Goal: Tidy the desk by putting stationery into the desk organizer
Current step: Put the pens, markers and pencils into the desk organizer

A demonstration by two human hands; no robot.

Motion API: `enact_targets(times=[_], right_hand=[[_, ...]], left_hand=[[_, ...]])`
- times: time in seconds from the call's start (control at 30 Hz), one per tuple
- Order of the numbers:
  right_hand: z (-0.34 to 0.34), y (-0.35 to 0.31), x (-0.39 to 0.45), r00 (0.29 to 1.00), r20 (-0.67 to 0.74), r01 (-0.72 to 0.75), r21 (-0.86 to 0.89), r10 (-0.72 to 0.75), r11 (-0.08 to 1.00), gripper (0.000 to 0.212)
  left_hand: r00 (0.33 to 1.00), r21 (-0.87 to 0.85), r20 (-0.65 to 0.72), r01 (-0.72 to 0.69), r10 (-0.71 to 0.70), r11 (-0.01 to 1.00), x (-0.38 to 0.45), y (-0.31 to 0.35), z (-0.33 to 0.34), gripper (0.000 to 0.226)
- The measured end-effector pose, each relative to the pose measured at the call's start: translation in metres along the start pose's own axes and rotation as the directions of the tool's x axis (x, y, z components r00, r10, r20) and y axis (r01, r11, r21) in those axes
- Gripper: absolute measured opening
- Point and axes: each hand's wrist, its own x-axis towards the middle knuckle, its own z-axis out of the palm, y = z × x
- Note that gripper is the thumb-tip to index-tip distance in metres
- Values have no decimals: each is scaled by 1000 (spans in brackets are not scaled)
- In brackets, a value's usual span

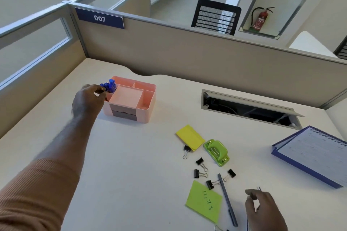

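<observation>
A pink desk organizer [144, 99] with grey drawers stands on the white desk. Blue pens [110, 85] stick up from its left rear compartment. My left hand [87, 99] is at that corner, fingers pinched on a blue pen. My right hand [262, 210] hovers at the lower right, closed on a thin pen whose tip shows above the fingers. A grey pen [227, 200] lies beside it. Several black binder clips [201, 163] are scattered near a yellow sticky pad [189, 137], a green sticky note [203, 201] and a green hole punch [216, 152].
An open cable tray [249, 107] is cut into the desk at the right rear. A spiral notebook with a blue cover [311, 154] lies at the right edge. Beige partition walls [187, 52] close the desk at the back and left.
</observation>
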Motion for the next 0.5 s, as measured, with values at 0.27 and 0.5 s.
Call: enact_targets(times=[0.27, 0.5], right_hand=[[5, 37, 7, 984, -30, -176, -242, 174, 954, 38], [15, 64, 20, 919, 175, -310, -237, 354, 921, 42]], left_hand=[[998, 22, 44, 35, -35, 999, -2, 5, -3, 25], [994, -48, 100, 54, -49, 997, -9, 1, -10, 37]])
